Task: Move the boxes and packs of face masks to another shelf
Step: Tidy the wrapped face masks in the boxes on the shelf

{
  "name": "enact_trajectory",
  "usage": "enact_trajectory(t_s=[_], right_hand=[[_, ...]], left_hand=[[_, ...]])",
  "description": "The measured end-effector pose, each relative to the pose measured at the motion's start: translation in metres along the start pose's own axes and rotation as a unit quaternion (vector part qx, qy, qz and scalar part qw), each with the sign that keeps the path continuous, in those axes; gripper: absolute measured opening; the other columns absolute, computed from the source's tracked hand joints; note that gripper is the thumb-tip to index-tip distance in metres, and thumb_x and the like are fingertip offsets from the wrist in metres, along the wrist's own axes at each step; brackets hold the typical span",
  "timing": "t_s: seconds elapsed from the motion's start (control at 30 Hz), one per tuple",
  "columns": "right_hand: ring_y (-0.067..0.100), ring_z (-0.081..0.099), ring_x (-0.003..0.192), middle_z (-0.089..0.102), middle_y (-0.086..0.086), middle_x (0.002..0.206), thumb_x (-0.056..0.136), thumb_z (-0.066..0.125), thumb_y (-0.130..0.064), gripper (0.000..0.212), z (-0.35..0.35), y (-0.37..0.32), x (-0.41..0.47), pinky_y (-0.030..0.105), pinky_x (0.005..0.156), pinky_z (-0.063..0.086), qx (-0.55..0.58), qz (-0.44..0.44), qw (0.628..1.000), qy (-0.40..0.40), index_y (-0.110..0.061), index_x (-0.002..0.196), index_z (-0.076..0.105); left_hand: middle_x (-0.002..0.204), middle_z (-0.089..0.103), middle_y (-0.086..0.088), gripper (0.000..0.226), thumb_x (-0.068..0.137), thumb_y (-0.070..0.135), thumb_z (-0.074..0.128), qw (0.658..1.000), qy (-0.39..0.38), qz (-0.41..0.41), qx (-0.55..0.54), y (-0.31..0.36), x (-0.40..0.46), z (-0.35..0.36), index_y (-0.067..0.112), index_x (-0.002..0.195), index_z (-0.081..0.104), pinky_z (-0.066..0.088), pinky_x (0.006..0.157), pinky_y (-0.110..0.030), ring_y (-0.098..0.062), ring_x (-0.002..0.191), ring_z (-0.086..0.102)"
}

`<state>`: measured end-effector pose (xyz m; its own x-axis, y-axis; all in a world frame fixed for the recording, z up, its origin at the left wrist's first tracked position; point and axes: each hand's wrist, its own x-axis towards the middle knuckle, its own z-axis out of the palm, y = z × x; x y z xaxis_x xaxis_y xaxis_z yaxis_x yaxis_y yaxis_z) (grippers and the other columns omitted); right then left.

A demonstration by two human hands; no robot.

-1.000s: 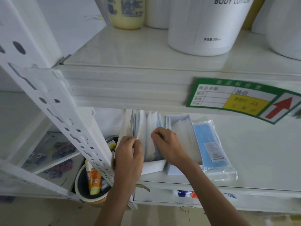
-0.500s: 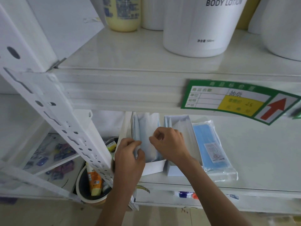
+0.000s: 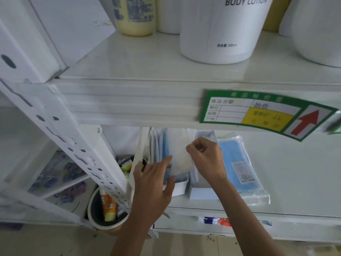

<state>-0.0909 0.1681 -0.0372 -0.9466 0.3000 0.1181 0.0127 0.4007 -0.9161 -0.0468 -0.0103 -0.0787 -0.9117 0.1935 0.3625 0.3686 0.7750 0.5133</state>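
On the lower shelf (image 3: 295,182), near its front left corner, an open box (image 3: 178,187) holds upright packs of masks. The right hand (image 3: 206,159) pinches a thin white pack (image 3: 181,163) by its upper edge, probably to draw it clear of the rest, while the left hand (image 3: 153,182) lies loosely spread against the box front, seemingly steadying it. A second box (image 3: 202,193) and a flat blue pack (image 3: 241,169) sit just beside, toward the right.

The flat plastic-wrapped mask pack (image 3: 239,167) is light blue. The paper shelf-edge price label (image 3: 258,112) is green-bordered with a yellow panel and a red arrow.
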Motion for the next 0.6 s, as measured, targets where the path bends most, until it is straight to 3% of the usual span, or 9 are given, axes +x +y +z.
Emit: enact_trajectory(t_s=[0.07, 0.17, 0.3, 0.4, 0.47, 0.6], right_hand=[[0.001, 0.049, 0.048, 0.062, 0.001, 0.063, 0.079, 0.069, -0.016, 0.017, -0.003, 0.002, 0.001, 0.010, 0.046, 0.040, -0.002, -0.002, 1.000, 0.004, -0.012, 0.063, 0.062], [0.002, 0.049, 0.048, 0.062, -0.001, 0.060, 0.078, 0.069, -0.016, 0.020, -0.008, 0.007, 0.002, 0.010, 0.046, 0.039, -0.010, -0.011, 1.000, 0.025, -0.015, 0.061, 0.061], [0.004, 0.047, 0.047, 0.060, -0.001, 0.056, 0.079, 0.069, -0.018, 0.019, -0.027, 0.012, 0.004, 0.012, 0.045, 0.037, 0.005, -0.023, 0.999, 0.043, -0.016, 0.062, 0.060], [0.003, 0.051, 0.052, 0.061, -0.011, 0.060, 0.078, 0.069, -0.018, 0.015, -0.054, 0.015, 0.007, 0.014, 0.050, 0.041, 0.035, -0.032, 0.995, 0.083, -0.019, 0.065, 0.061], [0.002, 0.053, 0.056, 0.064, -0.007, 0.063, 0.075, 0.068, -0.022, 0.010, -0.076, 0.016, 0.009, 0.012, 0.053, 0.043, 0.032, -0.028, 0.991, 0.128, -0.016, 0.068, 0.064], [0.002, 0.056, 0.053, 0.070, -0.011, 0.066, 0.065, 0.066, -0.038, 0.025, -0.110, 0.016, 0.010, 0.019, 0.050, 0.047, 0.027, -0.001, 0.982, 0.189, -0.013, 0.068, 0.067]], left_hand=[[0.120, 0.068, 0.016, 0.043, 0.102, 0.052, 0.038, 1.000, -0.018, 0.011, 0.018, 0.000, -0.002, 0.002, 0.032, 0.139, 0.051, 0.016, 0.118, -0.042, -0.007, 0.118, 0.056], [0.119, 0.067, 0.017, 0.043, 0.099, 0.055, 0.041, 0.999, -0.022, 0.024, 0.041, 0.000, -0.005, 0.002, 0.035, 0.136, 0.053, 0.026, 0.112, -0.046, -0.010, 0.116, 0.056], [0.123, 0.065, 0.021, 0.040, 0.099, 0.053, 0.044, 0.998, -0.024, 0.040, 0.052, -0.004, -0.007, 0.000, 0.037, 0.133, 0.055, 0.018, 0.111, -0.038, -0.009, 0.118, 0.052], [0.134, 0.061, 0.014, 0.039, 0.100, 0.045, 0.042, 0.998, -0.015, 0.027, 0.060, -0.009, -0.009, 0.000, 0.031, 0.132, 0.060, 0.023, 0.115, -0.043, -0.013, 0.126, 0.052], [0.139, 0.056, 0.006, 0.041, 0.098, 0.033, 0.042, 0.999, 0.013, 0.006, 0.051, -0.010, -0.008, -0.001, 0.025, 0.134, 0.059, 0.032, 0.113, -0.052, -0.016, 0.131, 0.047], [0.137, 0.054, 0.000, 0.046, 0.092, 0.015, 0.047, 0.997, 0.064, 0.043, -0.007, 0.005, -0.001, 0.002, 0.021, 0.136, 0.058, 0.037, 0.109, -0.053, -0.021, 0.130, 0.046]])
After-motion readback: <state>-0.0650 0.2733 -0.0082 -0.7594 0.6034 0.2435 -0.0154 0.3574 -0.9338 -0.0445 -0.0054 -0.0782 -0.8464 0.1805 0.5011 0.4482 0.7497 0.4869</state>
